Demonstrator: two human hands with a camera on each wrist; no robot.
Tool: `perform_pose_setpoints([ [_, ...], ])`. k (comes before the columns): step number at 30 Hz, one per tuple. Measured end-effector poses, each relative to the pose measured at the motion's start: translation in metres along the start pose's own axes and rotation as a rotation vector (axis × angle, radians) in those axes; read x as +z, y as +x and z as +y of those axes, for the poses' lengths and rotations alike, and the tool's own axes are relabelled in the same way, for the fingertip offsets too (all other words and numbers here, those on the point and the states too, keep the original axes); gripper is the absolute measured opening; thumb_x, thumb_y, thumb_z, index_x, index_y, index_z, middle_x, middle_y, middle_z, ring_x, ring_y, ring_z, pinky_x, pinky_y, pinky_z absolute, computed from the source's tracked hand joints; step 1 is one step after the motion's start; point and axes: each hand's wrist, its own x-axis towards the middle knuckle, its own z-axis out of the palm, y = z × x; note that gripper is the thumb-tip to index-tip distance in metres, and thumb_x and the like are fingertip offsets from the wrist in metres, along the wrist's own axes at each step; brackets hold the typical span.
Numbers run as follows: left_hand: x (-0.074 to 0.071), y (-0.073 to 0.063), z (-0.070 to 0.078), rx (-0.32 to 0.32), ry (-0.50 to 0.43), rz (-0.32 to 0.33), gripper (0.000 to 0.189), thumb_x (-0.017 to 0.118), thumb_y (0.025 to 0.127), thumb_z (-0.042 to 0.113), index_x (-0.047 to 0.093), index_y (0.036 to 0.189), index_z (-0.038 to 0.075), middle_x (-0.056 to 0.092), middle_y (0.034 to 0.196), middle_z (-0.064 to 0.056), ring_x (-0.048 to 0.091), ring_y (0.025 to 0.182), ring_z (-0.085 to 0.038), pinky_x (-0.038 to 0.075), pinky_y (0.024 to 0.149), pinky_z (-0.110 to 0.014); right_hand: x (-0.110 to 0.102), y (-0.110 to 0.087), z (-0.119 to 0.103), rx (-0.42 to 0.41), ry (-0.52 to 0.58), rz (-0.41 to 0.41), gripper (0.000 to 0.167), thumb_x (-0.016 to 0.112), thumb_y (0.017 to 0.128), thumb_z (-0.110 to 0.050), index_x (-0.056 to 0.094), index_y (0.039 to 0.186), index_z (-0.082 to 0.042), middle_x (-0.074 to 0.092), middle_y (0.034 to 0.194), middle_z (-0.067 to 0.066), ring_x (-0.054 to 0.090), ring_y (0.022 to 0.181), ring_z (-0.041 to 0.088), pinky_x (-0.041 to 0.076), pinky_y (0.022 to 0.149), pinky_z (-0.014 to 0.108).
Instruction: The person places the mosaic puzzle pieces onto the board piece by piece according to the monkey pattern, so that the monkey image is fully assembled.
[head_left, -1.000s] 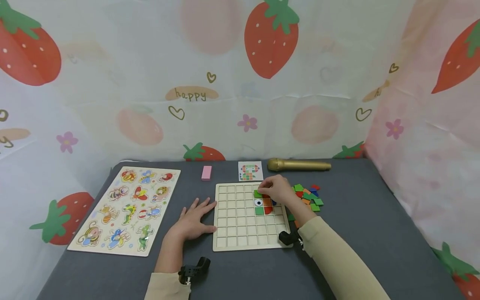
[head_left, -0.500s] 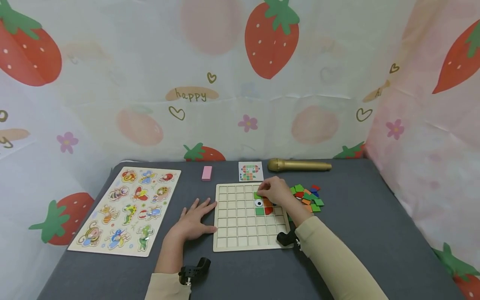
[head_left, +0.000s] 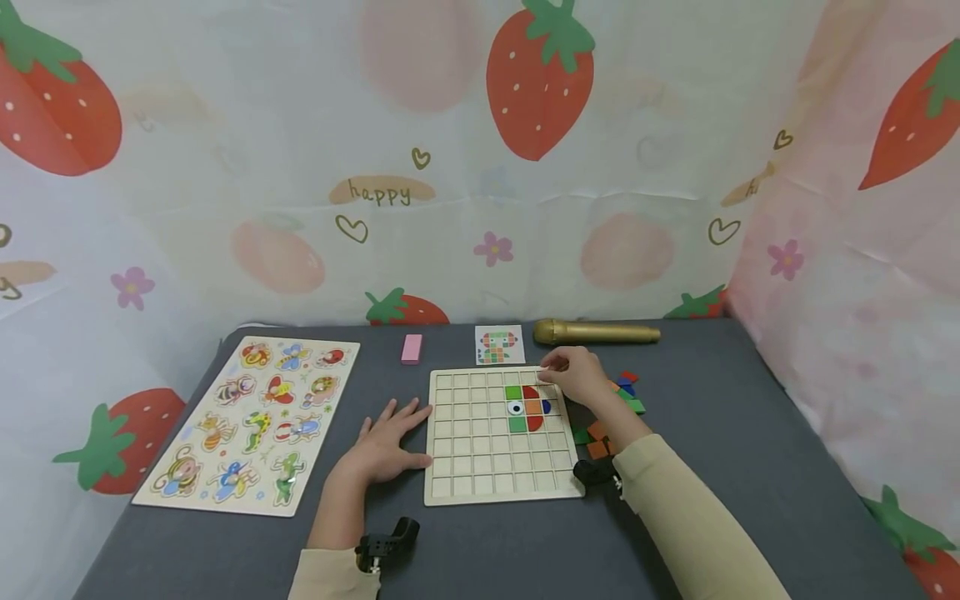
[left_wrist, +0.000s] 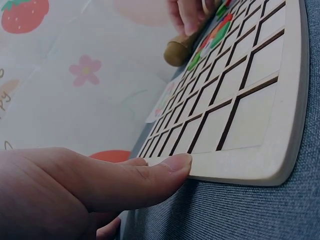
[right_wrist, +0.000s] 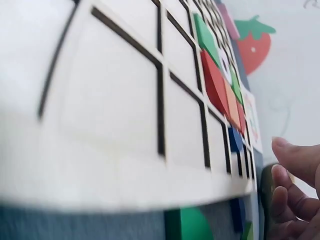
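Observation:
A grid board (head_left: 468, 467) of pale wood holds several coloured tiles in its upper right part. Among them are a green tile (head_left: 513, 392), a white eye tile (head_left: 515, 408), an orange tile (head_left: 532, 407), a blue tile (head_left: 546, 407) and a red tile (right_wrist: 216, 82). My left hand (head_left: 386, 446) rests at the board's left edge with spread fingers, its thumb (left_wrist: 172, 165) touching the rim. Over the far right corner of the board is my right hand (head_left: 581, 379). Its thumb and fingertips stand apart in the right wrist view, with nothing between them.
Loose tiles (head_left: 597, 431) lie right of the board, partly hidden by the right arm. A pattern card (head_left: 500, 345), a pink block (head_left: 412, 349) and a gold microphone-shaped object (head_left: 596, 333) lie behind it. An animal puzzle board (head_left: 251, 417) lies at the left.
My right hand has moved off the green tile, right toward the board's far corner, uncovering the red, orange and blue tiles. The green tile now sits in its cell. My left hand stays put.

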Motion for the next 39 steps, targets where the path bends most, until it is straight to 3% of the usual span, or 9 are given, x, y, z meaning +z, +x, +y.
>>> perform_pose_setpoints([
  [5,0.001,0.000,-0.002,0.003,-0.001,0.005,0.083,0.081,0.085,0.029,0.040,0.157,0.022,0.027,0.167,-0.008,0.004,0.157,-0.038,-0.001,0.121,-0.068,-0.011,0.001,0.013,0.008,0.007,0.006,0.023,0.074,0.094,-0.025,0.074,0.110,-0.010,0.072,0.103,0.008,0.066,0.095,0.025,0.055,0.077,0.040],
  [13,0.001,0.000,-0.002,0.006,-0.001,0.000,0.083,0.081,0.085,0.029,0.040,0.157,0.022,0.027,0.167,-0.008,0.004,0.157,-0.038,-0.001,0.121,-0.067,-0.028,-0.005,0.032,0.082,0.031,0.011,0.027,0.072,0.095,-0.028,0.071,0.116,-0.011,0.070,0.114,0.011,0.066,0.098,0.029,0.058,0.071,0.037],
  [21,-0.001,0.001,0.000,0.002,0.012,-0.002,0.083,0.081,0.085,0.030,0.040,0.157,0.023,0.027,0.167,-0.007,0.004,0.157,-0.037,-0.001,0.121,-0.067,-0.045,-0.010,0.049,0.121,-0.075,0.032,0.034,0.070,0.097,-0.028,0.069,0.122,-0.006,0.066,0.125,0.019,0.061,0.114,0.038,0.054,0.089,0.050],
  [30,-0.001,0.000,0.001,-0.002,0.014,0.002,0.083,0.081,0.085,0.030,0.040,0.157,0.022,0.027,0.167,-0.008,0.004,0.157,-0.038,-0.001,0.122,-0.067,-0.049,-0.011,0.056,0.185,-0.115,-0.013,0.038,0.068,0.098,-0.032,0.069,0.121,-0.003,0.066,0.124,0.022,0.063,0.109,0.038,0.055,0.086,0.050],
  [39,0.000,0.000,0.001,-0.004,0.006,-0.010,0.083,0.081,0.085,0.030,0.040,0.157,0.022,0.027,0.167,-0.008,0.004,0.157,-0.038,-0.001,0.121,-0.068,-0.057,-0.013,0.058,0.174,0.017,-0.007,0.031,0.070,0.096,-0.029,0.067,0.113,-0.004,0.066,0.114,0.019,0.064,0.094,0.031,0.054,0.076,0.041],
])
